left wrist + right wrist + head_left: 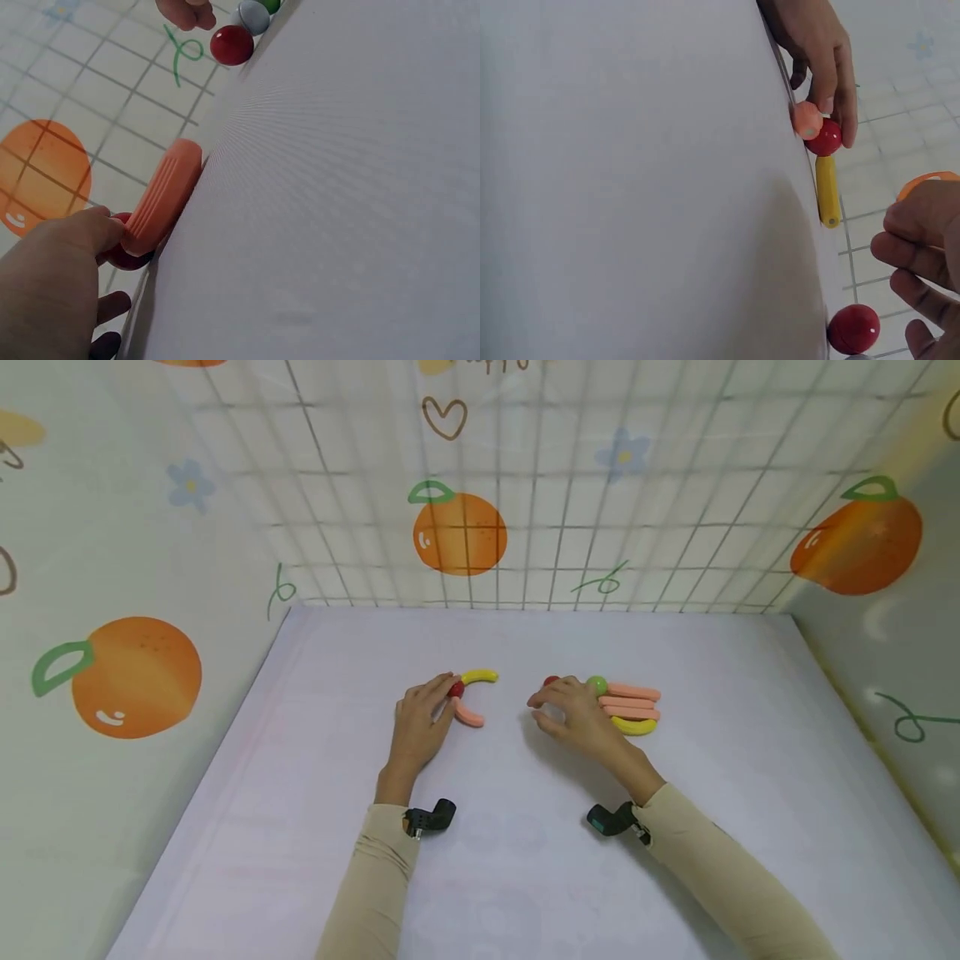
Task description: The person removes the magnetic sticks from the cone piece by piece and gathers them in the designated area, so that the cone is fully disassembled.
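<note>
Two bare hands are over a pale bench (502, 893). The left hand (416, 727) has its grip pinched on a red ball (456, 690), thumb and finger to its sides. A yellow curved piece (480, 677) extends rightward from this ball, and a pink curved piece (469, 714) slants from it back toward the person (whether either is fastened to the ball, I cannot tell). The right hand (581, 718) has its grip released, the fingers loosely bent around nothing, raised near a second red ball (853, 328) that it partly hides from the head camera. A silvery ball (251, 16) stands just beside that one, with a green ball (596, 685) next in line. Right of the right hand, three pink sticks (628, 702) lie side by side, a yellow banana-like piece (634, 727) along their near edge. Behind everything hangs a grid-patterned cloth (570, 527) printed with oranges.
</note>
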### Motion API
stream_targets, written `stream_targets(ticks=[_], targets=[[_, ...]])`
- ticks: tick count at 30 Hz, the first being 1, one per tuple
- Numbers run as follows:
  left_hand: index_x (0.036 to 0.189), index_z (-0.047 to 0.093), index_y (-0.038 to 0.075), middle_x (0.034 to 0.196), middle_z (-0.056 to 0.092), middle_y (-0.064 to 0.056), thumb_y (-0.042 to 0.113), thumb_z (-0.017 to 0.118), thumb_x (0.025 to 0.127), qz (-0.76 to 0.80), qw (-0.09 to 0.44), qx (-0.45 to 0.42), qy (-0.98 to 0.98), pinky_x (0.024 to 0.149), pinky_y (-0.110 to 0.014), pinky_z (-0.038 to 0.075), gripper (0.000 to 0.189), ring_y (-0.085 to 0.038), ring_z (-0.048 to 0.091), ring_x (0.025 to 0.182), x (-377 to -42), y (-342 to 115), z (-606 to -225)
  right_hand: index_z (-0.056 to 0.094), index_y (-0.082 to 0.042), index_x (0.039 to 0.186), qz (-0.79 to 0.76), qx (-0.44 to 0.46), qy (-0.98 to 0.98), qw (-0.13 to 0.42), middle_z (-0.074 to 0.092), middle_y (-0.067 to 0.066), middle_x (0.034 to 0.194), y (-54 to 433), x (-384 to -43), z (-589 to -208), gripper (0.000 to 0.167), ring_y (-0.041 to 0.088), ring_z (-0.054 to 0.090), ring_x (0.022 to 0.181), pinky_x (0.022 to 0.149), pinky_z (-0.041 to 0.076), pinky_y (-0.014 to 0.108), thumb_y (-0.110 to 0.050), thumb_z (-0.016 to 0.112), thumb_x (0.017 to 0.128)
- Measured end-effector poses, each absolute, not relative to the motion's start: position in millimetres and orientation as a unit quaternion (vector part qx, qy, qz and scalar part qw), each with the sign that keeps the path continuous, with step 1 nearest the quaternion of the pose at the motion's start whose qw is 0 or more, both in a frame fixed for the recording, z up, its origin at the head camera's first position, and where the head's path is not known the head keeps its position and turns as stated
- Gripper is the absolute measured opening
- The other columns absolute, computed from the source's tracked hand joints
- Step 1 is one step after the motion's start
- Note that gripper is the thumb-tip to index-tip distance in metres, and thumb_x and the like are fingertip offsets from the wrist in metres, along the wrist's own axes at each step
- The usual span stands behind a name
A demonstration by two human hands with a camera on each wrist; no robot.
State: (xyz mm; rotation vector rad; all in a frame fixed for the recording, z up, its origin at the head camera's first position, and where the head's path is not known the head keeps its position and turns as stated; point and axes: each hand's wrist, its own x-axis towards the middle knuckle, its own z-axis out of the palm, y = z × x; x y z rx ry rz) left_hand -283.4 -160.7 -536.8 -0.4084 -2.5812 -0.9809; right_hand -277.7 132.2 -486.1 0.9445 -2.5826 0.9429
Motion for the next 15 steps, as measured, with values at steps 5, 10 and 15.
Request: stream_targets(ticks=[5, 10, 15], targets=[[0.116, 0.075, 0.025, 0.118, 0.063, 0.008, 0.029, 0.071, 0.095, -0.415, 0.175, -0.154, -0.879, 0.092, -0.045, 0.039, 0.021, -0.020, 0.052, 0.111, -283.1, -159.2, -537.4, 0.074, -0.008, 0.104, 0.323, 0.328, -0.882, 0.102, 0.068, 0.002, 0.104, 128.8, -274.7, -492.5, 0.015, 0.026, 0.054, 0.107, 0.087, 0.034, 0.050, -0.012, 0.074, 0.090], [0.106, 0.077, 0.027, 0.109, 0.062, 0.011, 0.036, 0.078, 0.089, -0.457, 0.152, -0.185, -0.857, 0.087, -0.041, 0.043, 0.019, -0.015, 0.051, 0.103, -282.4, -157.1, -535.6, 0.074, -0.008, 0.106, 0.322, 0.347, -0.876, 0.095, 0.068, 0.004, 0.108, 121.3, -276.2, -497.9, 0.020, 0.026, 0.052, 0.109, 0.085, 0.032, 0.049, -0.013, 0.076, 0.087], [0.108, 0.077, 0.022, 0.114, 0.064, 0.009, 0.028, 0.081, 0.086, -0.457, 0.158, -0.198, -0.853, 0.085, -0.040, 0.046, 0.023, -0.016, 0.054, 0.104, -280.9, -156.8, -537.3, 0.074, -0.009, 0.108, 0.310, 0.365, -0.873, 0.095, 0.068, 0.004, 0.112, 108.5, -279.1, -500.3, 0.023, 0.025, 0.052, 0.111, 0.086, 0.032, 0.051, -0.015, 0.077, 0.086]])
